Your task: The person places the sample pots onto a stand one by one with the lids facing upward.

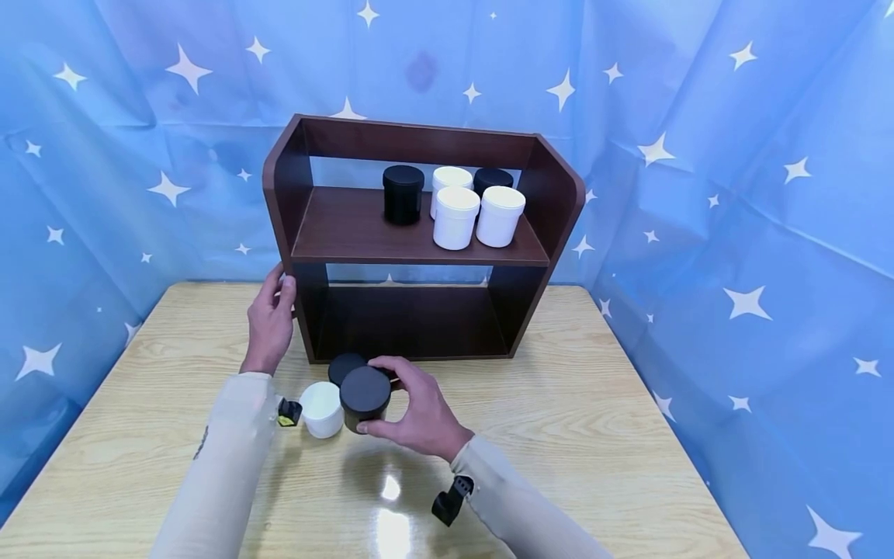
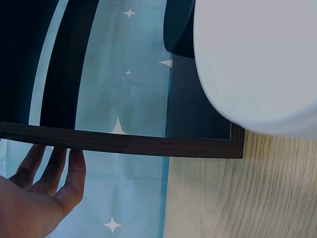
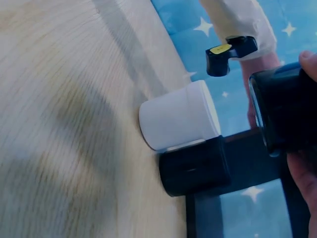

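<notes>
My right hand (image 1: 426, 411) grips a black lidded jar (image 1: 365, 392) between thumb and fingers, raised off the table as the right wrist view shows. Beneath and beside it, a white jar (image 1: 322, 411) and another black jar (image 3: 194, 167) stand side by side on the tabletop, in front of the dark brown two-tier shelf (image 1: 419, 252). My left hand (image 1: 271, 322) is at the shelf's left side panel. In the left wrist view its fingertips (image 2: 77, 156) touch the panel's outer face, with the fingers extended.
On the upper tier stand a black jar (image 1: 403, 196) and, towards the right, three white jars (image 1: 456, 219) with another black jar (image 1: 493, 180) behind them. The wood-grain table (image 1: 594, 435) is backed by a blue star-patterned curtain (image 1: 733, 194).
</notes>
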{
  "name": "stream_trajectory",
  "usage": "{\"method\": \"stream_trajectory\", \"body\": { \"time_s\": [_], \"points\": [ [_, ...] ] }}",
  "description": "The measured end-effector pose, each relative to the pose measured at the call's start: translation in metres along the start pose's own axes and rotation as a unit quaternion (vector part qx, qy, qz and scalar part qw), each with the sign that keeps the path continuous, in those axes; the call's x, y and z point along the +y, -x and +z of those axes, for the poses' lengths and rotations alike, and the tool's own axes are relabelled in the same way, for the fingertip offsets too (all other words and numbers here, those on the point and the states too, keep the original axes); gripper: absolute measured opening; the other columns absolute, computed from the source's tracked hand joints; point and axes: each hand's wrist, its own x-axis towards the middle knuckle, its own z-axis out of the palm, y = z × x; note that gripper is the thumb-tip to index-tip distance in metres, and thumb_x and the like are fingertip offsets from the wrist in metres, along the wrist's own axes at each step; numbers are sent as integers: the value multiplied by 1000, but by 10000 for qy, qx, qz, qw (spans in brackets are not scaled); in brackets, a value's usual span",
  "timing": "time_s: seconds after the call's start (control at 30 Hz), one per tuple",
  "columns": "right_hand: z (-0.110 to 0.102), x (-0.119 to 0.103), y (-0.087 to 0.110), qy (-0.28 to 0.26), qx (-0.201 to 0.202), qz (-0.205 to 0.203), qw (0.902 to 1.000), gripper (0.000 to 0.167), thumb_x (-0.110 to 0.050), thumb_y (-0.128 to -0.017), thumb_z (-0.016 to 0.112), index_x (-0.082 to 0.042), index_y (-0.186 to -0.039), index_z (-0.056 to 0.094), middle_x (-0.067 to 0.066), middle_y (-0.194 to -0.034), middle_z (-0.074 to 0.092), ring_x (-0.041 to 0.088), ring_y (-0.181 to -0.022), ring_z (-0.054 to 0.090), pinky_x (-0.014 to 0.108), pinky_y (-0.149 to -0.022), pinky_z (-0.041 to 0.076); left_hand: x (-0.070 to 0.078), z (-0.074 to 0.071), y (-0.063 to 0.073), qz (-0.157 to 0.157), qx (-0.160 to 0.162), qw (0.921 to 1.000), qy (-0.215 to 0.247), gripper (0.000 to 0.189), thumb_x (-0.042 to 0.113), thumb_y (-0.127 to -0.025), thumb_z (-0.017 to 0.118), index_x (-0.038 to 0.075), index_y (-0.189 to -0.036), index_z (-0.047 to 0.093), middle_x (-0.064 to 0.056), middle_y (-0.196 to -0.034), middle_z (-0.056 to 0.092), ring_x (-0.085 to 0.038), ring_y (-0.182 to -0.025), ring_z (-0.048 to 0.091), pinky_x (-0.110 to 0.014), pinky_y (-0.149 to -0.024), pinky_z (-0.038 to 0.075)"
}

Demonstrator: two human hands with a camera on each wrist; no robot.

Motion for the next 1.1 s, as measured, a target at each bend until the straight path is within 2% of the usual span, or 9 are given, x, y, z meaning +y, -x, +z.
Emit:
{"method": "stream_trajectory", "body": {
  "time_s": [0.23,0.53,0.8,1.1],
  "points": [
    [-7,-4,-7,104,155,187,9997,78,-21,-71,92,-16,-139,53,1,-133,63,16,-116,62,27,-93,58,0,0,0,47,-11,10000,6,61,60,-104,32,37,-160,24,-10,-163,35,-36,-143,41,-62,-116,39],
    [-15,-6,-15,120,388,292,9987,76,-18,-71,92,-15,-137,54,1,-129,63,16,-113,62,30,-90,59,0,1,0,56,36,10000,30,61,59,-104,32,34,-160,25,-13,-160,38,-37,-142,42,-62,-115,40],
    [-22,-7,-20,155,451,342,9983,75,-19,-72,92,-13,-137,54,1,-128,63,16,-110,62,26,-89,58,-1,1,0,13,14,10000,42,60,59,-104,32,37,-159,25,-11,-161,37,-36,-141,42,-61,-115,40],
    [-26,-8,-26,146,527,339,9979,74,-19,-72,92,-16,-136,54,1,-127,64,16,-110,63,25,-90,58,0,0,0,-27,11,10000,29,59,60,-104,32,39,-159,24,-9,-162,36,-35,-142,42,-61,-116,40]
  ]
}}
